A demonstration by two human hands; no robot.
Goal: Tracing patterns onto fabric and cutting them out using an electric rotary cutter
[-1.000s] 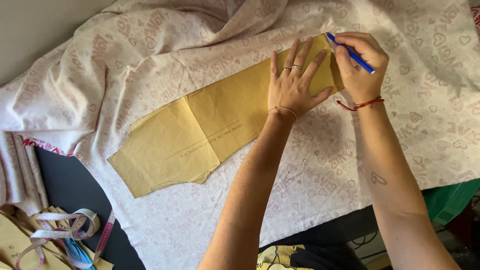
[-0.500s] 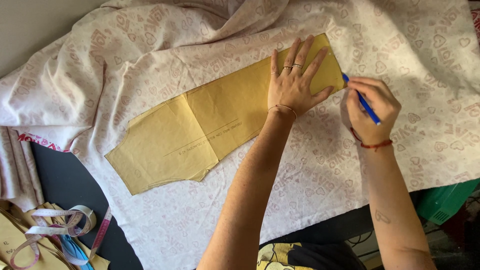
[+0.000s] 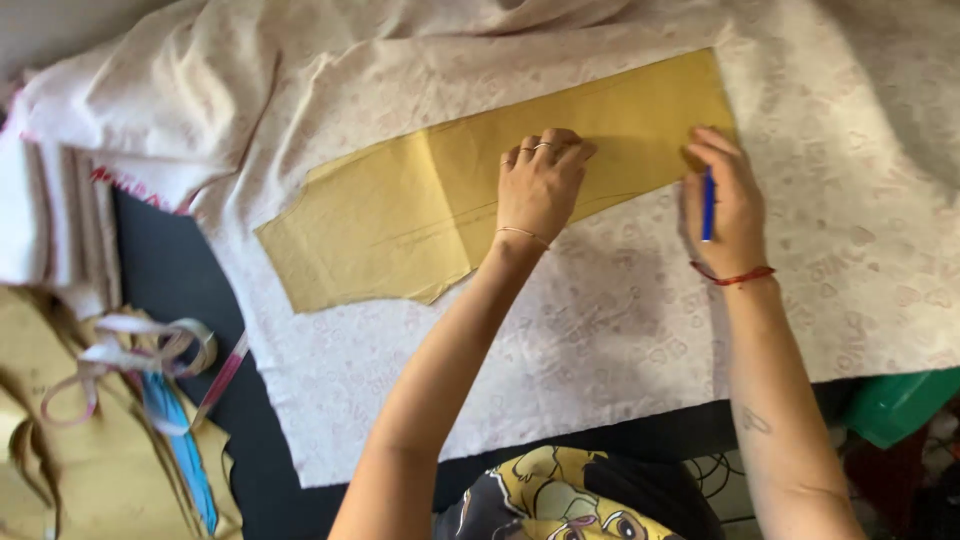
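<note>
— So, what is the right hand point(image 3: 728, 205) holding?
— Its grip is clenched round a blue pen point(image 3: 708, 203), which stands nearly straight up and down in the frame, tip towards the lower right corner of the yellow paper pattern point(image 3: 420, 210).
— And the left hand point(image 3: 540, 185)?
— Released, grasping nothing. It presses down on the pattern near its middle, fingers curled at the tips, rings showing on two of them and a thin bangle at the wrist.
— Where does the pattern lie?
— Flat on the pale printed fabric point(image 3: 620, 330), running slantwise from lower left to upper right. The fabric is spread over the dark bench point(image 3: 160, 270) and bunches up along the top edge.
— Anything else about?
— A red thread circles the right wrist. Off to the left lie more yellow paper pieces point(image 3: 70, 470), a loose measuring tape point(image 3: 140, 345) and a folded stack of cloth point(image 3: 50, 220). Something green point(image 3: 900, 405) sits at the lower right.
</note>
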